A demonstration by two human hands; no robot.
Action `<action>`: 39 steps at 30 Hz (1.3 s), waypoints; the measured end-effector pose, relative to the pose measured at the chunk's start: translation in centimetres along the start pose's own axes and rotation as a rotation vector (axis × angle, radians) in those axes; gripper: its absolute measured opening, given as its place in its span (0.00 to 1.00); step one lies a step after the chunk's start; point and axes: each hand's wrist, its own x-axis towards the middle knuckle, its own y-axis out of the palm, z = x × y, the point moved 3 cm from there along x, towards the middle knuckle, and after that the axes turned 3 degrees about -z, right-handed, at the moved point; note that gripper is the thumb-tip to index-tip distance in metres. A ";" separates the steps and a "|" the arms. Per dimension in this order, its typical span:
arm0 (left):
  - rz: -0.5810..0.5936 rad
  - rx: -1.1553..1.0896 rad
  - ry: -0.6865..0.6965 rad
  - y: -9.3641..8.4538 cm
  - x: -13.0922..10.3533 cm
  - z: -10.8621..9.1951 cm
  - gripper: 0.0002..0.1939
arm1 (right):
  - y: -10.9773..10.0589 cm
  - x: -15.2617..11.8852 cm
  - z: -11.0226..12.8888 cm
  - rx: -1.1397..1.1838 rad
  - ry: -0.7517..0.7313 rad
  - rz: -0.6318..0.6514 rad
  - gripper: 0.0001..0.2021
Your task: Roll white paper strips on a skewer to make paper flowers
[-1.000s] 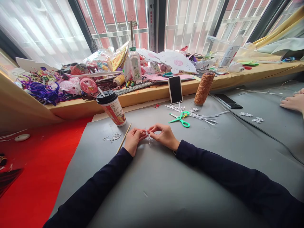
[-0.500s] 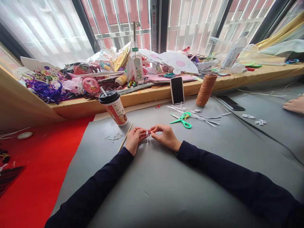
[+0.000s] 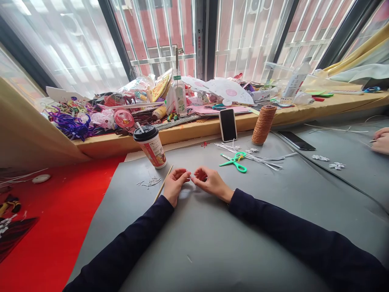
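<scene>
The left hand (image 3: 175, 186) and the right hand (image 3: 212, 182) are meeting above a grey, smooth-covered desk (image 3: 194, 247), thumbs and fingers closing in a pinch on a small, thin white cord piece (image 3: 191, 176). That piece is sitting between the two sets of fingertips, which are hiding much of it, so its exact shape is impossible to tell.

Just beside the left hand, a slim, pale wooden stick (image 3: 163, 182) is lying slantwise, and a loose scatter of short white cord scraps (image 3: 149, 182) is resting to its left. Behind these, a red-and-white paper cup with a black lid and straw (image 3: 154, 151) is standing.

Beyond the right hand, green-handled scissors (image 3: 234, 160) are lying with their blades apart, near a spread bundle of long white cords (image 3: 261, 157). A white-edged phone with a dark screen (image 3: 228, 125) is leaning upright against the sill, and a tall, brown twine spool (image 3: 263, 126) is standing to its right. At the far right, another person's hand (image 3: 381, 142) is showing.
</scene>
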 end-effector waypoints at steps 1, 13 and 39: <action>-0.003 0.011 0.020 0.0 0.0 0.0 0.15 | 0.1 0.0 -0.1 -0.028 0.000 0.017 0.12; 0.009 0.096 0.140 0.4 -0.1 -0.4 0.15 | 0.4 0.1 -0.1 -0.011 -0.054 0.049 0.15; 0.065 0.306 0.115 0.5 -0.4 0.3 0.14 | 0.3 0.2 -0.3 -0.007 -0.032 0.066 0.16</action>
